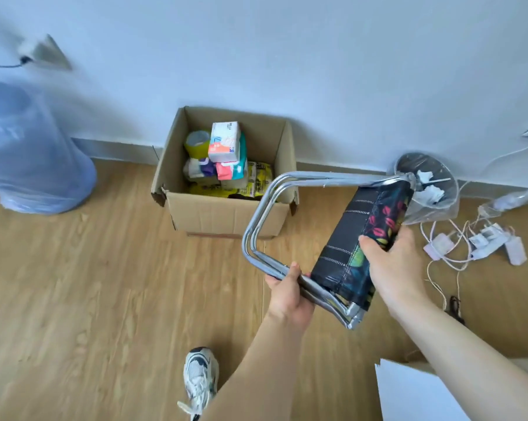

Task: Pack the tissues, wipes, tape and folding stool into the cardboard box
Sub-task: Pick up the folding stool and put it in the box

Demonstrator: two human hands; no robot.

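An open cardboard box point(226, 214) stands on the floor against the wall. Inside it lie tissue packs point(224, 141), a roll of yellow tape point(197, 142) and wipes packets point(258, 177). I hold the folding stool point(347, 226), folded flat, in the air to the right of the box and nearer to me. Its chrome legs reach left over the box's front right corner. My left hand point(288, 294) grips the lower chrome tube. My right hand point(390, 262) clasps the dark patterned fabric seat.
A clear-bagged waste bin point(429, 189) stands by the wall behind the stool. White chargers and cables point(481, 241) lie at the right. A large blue water bottle point(29, 153) is at the left. My shoe point(200, 378) and a white sheet point(414, 393) are near the bottom edge.
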